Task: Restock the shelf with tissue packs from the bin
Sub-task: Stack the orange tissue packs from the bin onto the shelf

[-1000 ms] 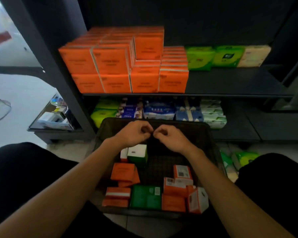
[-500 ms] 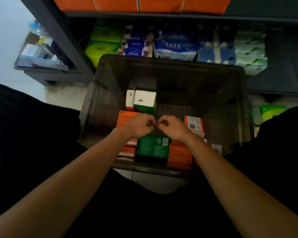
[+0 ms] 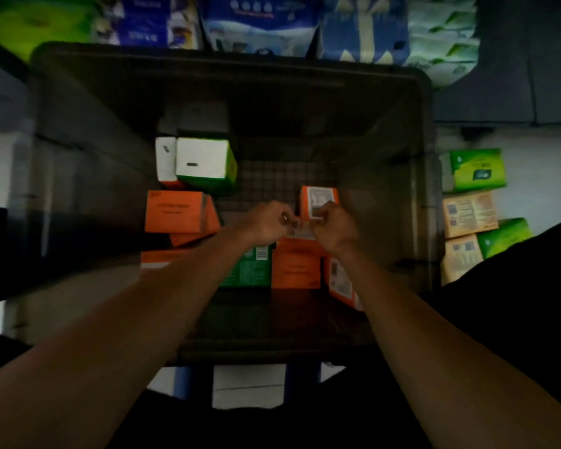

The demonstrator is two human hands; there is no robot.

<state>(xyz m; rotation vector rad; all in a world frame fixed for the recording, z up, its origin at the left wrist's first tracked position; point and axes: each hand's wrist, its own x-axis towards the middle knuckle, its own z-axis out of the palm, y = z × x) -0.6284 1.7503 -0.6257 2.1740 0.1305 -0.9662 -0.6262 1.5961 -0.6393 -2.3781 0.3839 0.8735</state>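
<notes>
Grip state: the left hand [image 3: 269, 223] is curled into a narrow grip with nothing visible inside it. The right hand [image 3: 332, 230] is also curled. Its knuckles lie against the lower edge of an upright orange tissue pack [image 3: 318, 197], but motion blur hides whether the fingers hold that pack. The two hands sit close together over the middle of the bin [image 3: 78, 157], probably positioned to select a pack.

Task items: the remaining packs lie in the near half of the bin. They are rectangular blocks with flat printed faces and sharp edges. An orange pack [image 3: 297, 265] and a green pack [image 3: 250, 268] lie flat beneath the wrists. Another orange pack [image 3: 175, 210] lies to the left, and a white-topped green pack [image 3: 203, 163] stands farther away.

Container: the bin is dark, smooth-walled plastic with a grid-pattern floor [image 3: 266, 179].

Surroundings: the shelf [image 3: 506, 92] lies beyond the far rim and carries soft, film-wrapped blue packs [image 3: 263, 21]. Loose green and beige packs [image 3: 476, 170] lie on the floor to the right.
</notes>
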